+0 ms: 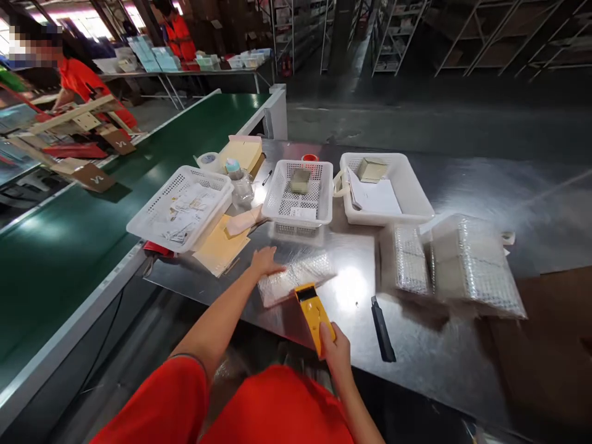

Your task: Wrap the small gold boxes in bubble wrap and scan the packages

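Observation:
My left hand (pixel 264 261) rests flat on the left end of a bubble-wrapped packet (pixel 300 274) lying on the steel table (pixel 439 345). My right hand (pixel 337 353) grips a yellow handheld scanner (pixel 313 314), its head pointing at the packet's near edge. A black marker-like tool (pixel 383 320) lies on the table just right of the scanner.
Three white baskets stand behind: a left one (pixel 182 206) with papers, a middle one (pixel 303 194) and a right one (pixel 383 188) each holding a small box. Bubble-wrap bags (pixel 457 265) lie at right. A green conveyor (pixel 69 246) runs along the left; people in orange work beyond.

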### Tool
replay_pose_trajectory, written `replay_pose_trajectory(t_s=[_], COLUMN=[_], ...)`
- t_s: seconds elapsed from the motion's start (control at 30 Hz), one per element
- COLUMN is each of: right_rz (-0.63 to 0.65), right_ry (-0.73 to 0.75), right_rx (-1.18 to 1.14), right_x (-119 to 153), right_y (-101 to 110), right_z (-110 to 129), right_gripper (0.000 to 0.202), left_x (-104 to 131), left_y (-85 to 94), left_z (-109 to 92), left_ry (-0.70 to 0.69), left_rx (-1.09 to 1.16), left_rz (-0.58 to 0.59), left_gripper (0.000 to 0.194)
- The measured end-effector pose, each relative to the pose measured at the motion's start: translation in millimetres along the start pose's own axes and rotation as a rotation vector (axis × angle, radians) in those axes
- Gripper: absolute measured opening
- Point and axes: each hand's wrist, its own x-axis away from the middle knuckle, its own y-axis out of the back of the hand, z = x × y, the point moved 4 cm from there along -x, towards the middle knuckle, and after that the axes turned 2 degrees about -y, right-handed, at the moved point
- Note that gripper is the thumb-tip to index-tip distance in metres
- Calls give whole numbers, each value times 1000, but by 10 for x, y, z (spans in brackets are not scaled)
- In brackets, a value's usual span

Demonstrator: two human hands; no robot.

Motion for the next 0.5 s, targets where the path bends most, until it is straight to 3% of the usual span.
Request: replay_pose_trajectory(t_s=[0.07,0.17,0.23,0.3,0.37,0.43,0.5], right_rz=[1,-12,-1,14,16,11,17], right_ry=[21,39,24,-6,-33,-50,-51], right_rx=[-8,-6,-5,-4,1,14,28], right_x=[-185,-298,-220,-46,141,230,148], right_y=[-100,-131,-75,10,81,92,13], right_z=[197,337,278,133,-22,-119,-120], right_gripper=[51,50,50,52,54,55,54], left_x=[115,331,409,388,245,-3,-279], left_y=[-67,-420,-628,-706,-639,-464,-229], left_z=[-27,-260,-388,-420,-332,-140,87], left_ry=[-21,-69,-55,-49,-66,-81,-99], left_rx=[-57,-153,-220,-245,-194,-95,-34], left_rz=[-47,-48,-97,-152,-146,-46,106], left_gripper=[84,111,99,87,95,116,123])
